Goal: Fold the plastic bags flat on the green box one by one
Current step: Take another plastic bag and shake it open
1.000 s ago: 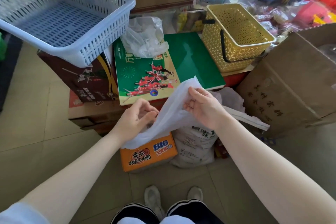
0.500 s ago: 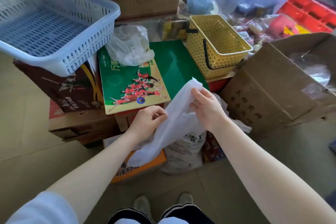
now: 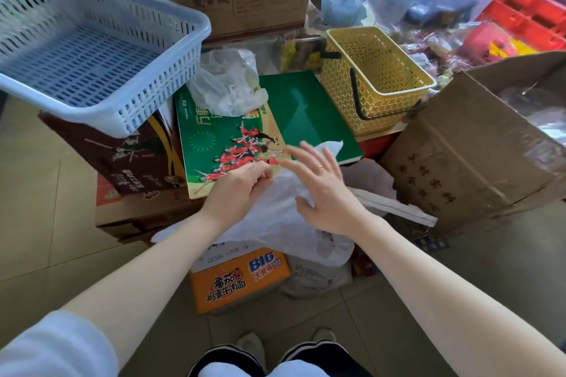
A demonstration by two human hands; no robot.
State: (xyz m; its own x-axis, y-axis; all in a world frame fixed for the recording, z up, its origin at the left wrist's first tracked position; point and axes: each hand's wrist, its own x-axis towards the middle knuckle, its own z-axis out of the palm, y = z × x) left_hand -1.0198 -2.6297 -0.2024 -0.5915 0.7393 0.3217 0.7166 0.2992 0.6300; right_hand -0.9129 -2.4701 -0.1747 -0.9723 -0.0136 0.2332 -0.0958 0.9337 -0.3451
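A flat green box with a printed picture lies on stacked cartons in the middle. A crumpled clear plastic bag sits on its far left corner. A white plastic bag hangs off the box's near edge, its top corner lying on the green lid. My left hand pinches the bag's left edge by the near rim of the box. Fingers spread, my right hand lies flat on the bag and holds nothing.
A blue-white slotted basket sits at the left on a dark carton. A yellow handled basket stands right of the green box. A large brown carton is at the right, an orange noodle box on the floor by my feet.
My right hand has let go of the bag's top corner and opened flat over it. The bag has come down from the air onto the box's near edge. The left hand keeps its pinch.
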